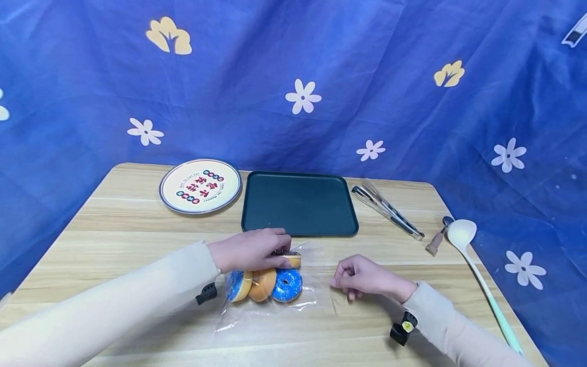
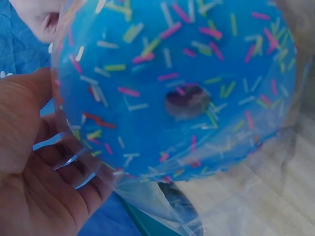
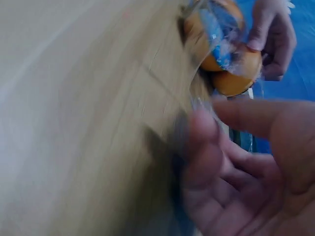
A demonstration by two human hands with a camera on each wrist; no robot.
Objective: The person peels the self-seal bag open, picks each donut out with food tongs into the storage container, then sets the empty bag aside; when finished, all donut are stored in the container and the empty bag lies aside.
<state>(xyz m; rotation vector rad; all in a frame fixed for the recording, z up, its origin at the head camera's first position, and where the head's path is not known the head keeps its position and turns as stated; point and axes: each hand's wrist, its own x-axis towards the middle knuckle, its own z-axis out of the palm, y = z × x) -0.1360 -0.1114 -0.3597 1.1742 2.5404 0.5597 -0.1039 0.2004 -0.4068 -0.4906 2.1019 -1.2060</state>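
Observation:
A clear plastic bag lies on the table with several toy donuts in it. My left hand grips a brown-topped donut at the far side of the group. Nearer me sit a blue donut, an orange-brown donut and another blue donut leaning on its edge. In the left wrist view a blue sprinkled donut under film fills the middle, with the left fingers beside it. My right hand pinches the bag's right edge between thumb and fingertips.
Beyond the bag lies a dark green tray. A printed plate stands at the back left. To the right are metal tongs, a small brown-handled utensil and a long ladle. A blue curtain hangs behind the table.

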